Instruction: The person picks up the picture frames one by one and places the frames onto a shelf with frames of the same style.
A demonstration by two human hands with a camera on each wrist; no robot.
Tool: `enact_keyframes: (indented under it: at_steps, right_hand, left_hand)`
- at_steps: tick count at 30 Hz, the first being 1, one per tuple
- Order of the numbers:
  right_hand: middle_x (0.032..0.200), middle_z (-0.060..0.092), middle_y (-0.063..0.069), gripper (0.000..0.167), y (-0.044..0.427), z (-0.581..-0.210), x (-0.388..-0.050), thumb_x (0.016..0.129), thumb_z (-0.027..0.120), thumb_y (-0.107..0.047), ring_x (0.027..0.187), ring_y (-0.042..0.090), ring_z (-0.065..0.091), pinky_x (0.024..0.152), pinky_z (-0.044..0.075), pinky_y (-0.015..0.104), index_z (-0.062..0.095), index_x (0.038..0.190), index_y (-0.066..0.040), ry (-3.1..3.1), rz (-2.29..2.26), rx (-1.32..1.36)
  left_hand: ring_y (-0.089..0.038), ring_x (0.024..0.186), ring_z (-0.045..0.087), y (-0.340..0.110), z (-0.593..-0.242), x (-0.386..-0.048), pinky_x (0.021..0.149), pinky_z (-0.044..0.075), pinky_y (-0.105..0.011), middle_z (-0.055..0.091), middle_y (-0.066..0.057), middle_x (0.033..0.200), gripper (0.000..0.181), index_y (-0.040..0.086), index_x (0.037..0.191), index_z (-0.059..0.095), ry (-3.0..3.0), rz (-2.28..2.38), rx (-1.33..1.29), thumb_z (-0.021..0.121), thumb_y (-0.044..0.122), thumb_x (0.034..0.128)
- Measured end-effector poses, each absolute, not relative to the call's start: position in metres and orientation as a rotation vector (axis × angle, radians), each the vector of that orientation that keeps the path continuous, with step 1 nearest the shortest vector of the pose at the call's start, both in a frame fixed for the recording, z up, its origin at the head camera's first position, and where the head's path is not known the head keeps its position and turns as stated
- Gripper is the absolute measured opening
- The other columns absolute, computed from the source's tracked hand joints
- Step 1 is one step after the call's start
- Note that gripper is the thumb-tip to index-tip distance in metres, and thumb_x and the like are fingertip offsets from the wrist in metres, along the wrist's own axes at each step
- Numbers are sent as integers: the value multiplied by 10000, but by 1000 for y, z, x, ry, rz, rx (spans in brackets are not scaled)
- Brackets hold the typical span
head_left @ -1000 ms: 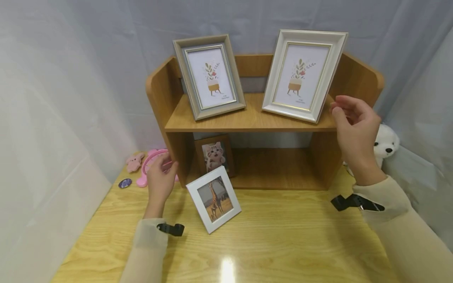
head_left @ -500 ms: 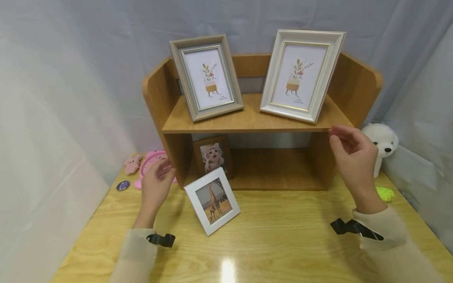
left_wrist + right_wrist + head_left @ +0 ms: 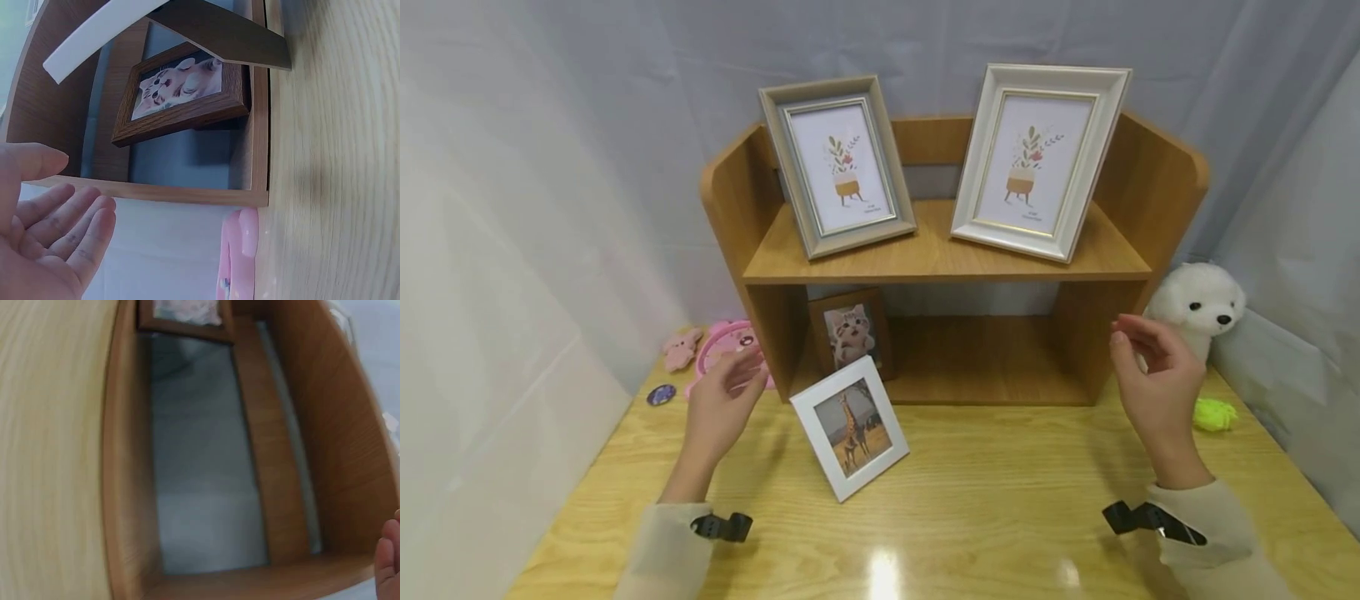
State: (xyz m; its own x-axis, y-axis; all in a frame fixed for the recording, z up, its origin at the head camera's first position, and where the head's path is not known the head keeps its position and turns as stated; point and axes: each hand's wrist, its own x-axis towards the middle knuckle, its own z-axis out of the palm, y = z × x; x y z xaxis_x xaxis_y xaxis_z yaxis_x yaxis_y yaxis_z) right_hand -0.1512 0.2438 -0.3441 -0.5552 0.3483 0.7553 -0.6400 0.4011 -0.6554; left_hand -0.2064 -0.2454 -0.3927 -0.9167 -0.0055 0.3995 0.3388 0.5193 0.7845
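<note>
My left hand (image 3: 726,408) hovers, holding nothing, its fingers loosely bent, left of a white photo frame (image 3: 825,452) with a giraffe picture. That frame stands tilted on the table before the wooden shelf (image 3: 947,277). Inside the lower compartment leans a brown frame (image 3: 228,107) with a kitten picture, partly hidden by the white one in the head view. Also holding nothing, my right hand (image 3: 1161,396) is near the shelf's right side, fingers relaxed; only fingertips (image 3: 385,556) show in the right wrist view. On the upper shelf stand a beige frame (image 3: 812,179) and a larger white frame (image 3: 979,158).
A pink toy clock (image 3: 709,354), a small pink plush (image 3: 681,348) and a dark oval badge (image 3: 661,394) lie at the left. A white plush dog (image 3: 1206,304) and a bright yellow-green fuzzy thing (image 3: 1214,414) are at the right. Pale curtains hang around the table.
My right hand has come down from beside the large white frame to the lower part of the shelf's right side. The left hand has drifted down and left. The frames stay in place.
</note>
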Motion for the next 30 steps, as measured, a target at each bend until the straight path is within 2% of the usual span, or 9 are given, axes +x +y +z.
enact_keyframes:
  at_steps: [5,11,21,25,30]
  right_hand:
    - [931,688,105,200,241,-345,-147,845,608,140,851,92,643,752,518,157,618,1022,233,-1646,1328,247]
    - [890,678,64,207,251,-356,-153,833,617,145,819,88,629,726,515,156,608,1016,242,-1627,1312,219]
    - [890,660,34,255,278,-386,-176,833,696,69,808,117,627,719,526,166,636,1059,168,-1645,1279,124]
    - [909,646,17,267,284,-392,-182,830,711,56,817,109,622,725,526,161,635,1067,152,-1667,1260,87]
    - [916,619,8,301,288,-394,-188,807,728,66,810,85,605,722,513,143,621,1076,148,-1679,1272,5]
  left_hand:
    - [-293,1055,658,-248,-391,-196,821,507,-105,659,-178,1215,372,0,1296,599,-2447,-1374,-297,660,150,961]
    - [-278,1058,651,-251,-392,-185,824,523,-136,665,-159,1207,366,0,1285,604,-2493,-1369,-321,646,190,974]
    - [-72,1012,640,-254,-393,-173,824,543,-166,681,-131,1180,355,4,1284,603,-2504,-1425,-380,633,191,984]
    - [-87,1027,641,-252,-392,-168,841,543,-180,680,-122,1185,357,8,1277,610,-2527,-1465,-389,630,216,987]
    - [-127,1036,650,-249,-396,-163,858,544,-195,674,-150,1186,356,-17,1279,600,-2535,-1557,-414,638,173,980]
